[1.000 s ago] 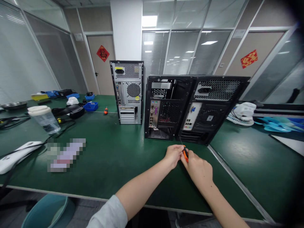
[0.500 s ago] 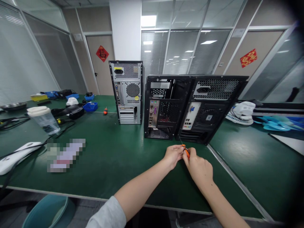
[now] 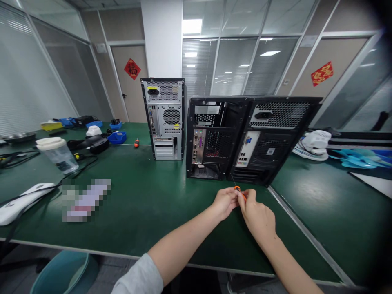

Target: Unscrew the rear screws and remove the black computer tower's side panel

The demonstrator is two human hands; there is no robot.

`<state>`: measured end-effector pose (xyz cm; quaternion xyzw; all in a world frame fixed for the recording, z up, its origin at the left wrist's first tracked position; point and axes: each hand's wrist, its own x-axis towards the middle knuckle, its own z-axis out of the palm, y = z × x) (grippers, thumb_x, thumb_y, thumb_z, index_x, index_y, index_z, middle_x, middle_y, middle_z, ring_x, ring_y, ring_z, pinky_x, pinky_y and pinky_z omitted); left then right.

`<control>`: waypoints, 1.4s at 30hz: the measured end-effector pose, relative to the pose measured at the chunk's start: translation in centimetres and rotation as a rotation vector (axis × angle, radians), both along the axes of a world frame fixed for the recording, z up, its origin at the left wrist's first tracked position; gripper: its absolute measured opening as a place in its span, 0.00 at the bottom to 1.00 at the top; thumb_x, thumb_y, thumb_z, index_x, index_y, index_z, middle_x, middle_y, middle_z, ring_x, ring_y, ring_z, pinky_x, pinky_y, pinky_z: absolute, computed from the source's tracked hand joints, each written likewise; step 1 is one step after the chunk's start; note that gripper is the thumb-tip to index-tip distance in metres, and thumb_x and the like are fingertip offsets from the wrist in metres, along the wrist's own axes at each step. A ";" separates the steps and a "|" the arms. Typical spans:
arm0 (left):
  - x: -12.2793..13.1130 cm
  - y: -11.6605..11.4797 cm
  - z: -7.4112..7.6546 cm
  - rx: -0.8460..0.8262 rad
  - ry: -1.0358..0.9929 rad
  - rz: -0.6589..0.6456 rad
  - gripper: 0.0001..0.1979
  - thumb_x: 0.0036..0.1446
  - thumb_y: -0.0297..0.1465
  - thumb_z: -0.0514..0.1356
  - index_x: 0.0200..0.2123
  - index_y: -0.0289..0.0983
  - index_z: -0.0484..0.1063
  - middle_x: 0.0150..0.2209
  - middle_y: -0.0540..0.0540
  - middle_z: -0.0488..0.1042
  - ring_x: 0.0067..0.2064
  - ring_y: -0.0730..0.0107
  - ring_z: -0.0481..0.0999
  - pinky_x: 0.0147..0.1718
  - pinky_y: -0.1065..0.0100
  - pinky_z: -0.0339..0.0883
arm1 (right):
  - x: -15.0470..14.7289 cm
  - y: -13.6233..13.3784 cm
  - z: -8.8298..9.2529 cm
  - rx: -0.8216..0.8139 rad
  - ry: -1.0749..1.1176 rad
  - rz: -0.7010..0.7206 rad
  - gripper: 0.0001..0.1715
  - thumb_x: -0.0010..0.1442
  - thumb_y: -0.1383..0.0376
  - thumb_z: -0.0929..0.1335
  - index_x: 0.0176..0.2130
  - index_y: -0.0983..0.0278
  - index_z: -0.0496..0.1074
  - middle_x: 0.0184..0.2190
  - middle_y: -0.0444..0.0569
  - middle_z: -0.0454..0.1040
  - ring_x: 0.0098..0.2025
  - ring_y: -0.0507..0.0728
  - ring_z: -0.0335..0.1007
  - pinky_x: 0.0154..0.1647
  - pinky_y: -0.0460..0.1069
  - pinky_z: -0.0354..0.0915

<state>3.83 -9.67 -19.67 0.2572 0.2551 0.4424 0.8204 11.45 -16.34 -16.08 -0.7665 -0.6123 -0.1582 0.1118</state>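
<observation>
1. The table [image 3: 171,212] bears the cases; its top looks smooth, so a hard shove could slide one backward.
2. The right case [image 3: 263,145] stands upright, its lower left corner at the end of the driver [image 3: 237,188]. Neither hand braces it, so sideways force could swivel it.
3. The middle case [image 3: 218,136] stands just beside it; a skid leftward could scrape its edge.
4. The right hand [image 3: 259,215] is closed round the driver's handle. Twisting off-axis would probably tilt the tool and make it jump.
5. The left hand [image 3: 225,203] is narrow, its fingers pinched at the handle's front; after a slip, they could knock the case.
6. The driver lies between both hands, slanting up to that corner. Whether its tip is seated cannot be told; poor seating would be the likeliest cause of slipping.
</observation>
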 end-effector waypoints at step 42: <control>-0.3 0.1 0.7 0.009 0.033 0.045 0.01 0.53 0.22 0.64 0.31 0.30 0.74 0.27 0.47 0.74 0.29 0.76 0.74 0.35 0.72 0.66 | 0.3 -0.2 -0.8 0.128 -0.018 0.193 0.14 0.61 0.60 0.63 0.44 0.65 0.65 0.36 0.46 0.59 0.22 0.46 0.57 0.19 0.44 0.42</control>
